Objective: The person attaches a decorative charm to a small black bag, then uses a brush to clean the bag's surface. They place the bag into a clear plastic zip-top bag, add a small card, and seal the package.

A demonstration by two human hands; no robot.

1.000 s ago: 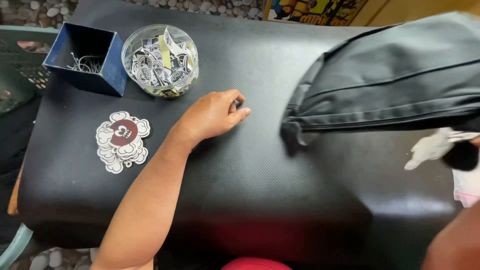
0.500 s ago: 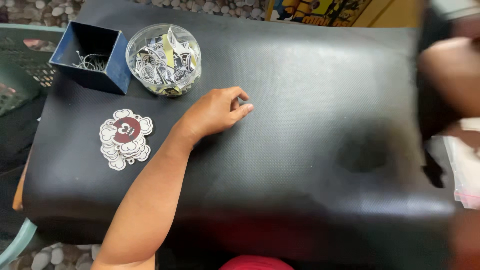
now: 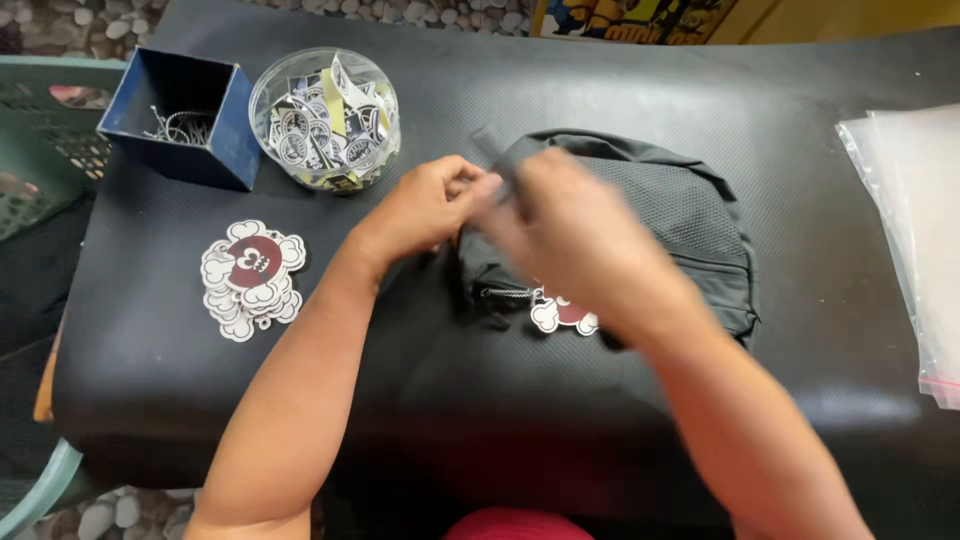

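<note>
Left hand (image 3: 432,203) pinches pouch edge | right hand (image 3: 570,225) blurred, grip unclear, over pouch | black pouch (image 3: 680,220) mid-tabletop (image 3: 400,400) | tag (image 3: 562,312) on zipper | sticker stack (image 3: 250,277) left

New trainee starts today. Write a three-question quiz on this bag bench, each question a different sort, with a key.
1. True or false: the black bag lies on the black padded table, under both hands.
2. Which container holds the small printed tags?
A. the blue box
B. the clear round tub
C. the clear plastic bags
3. Fill in: the stack of cloud-shaped charms lies to the ____ of the left hand.

Key:
1. True. The left hand and the blurred right hand meet over the bag's upper left corner.
2. B
3. left
</note>
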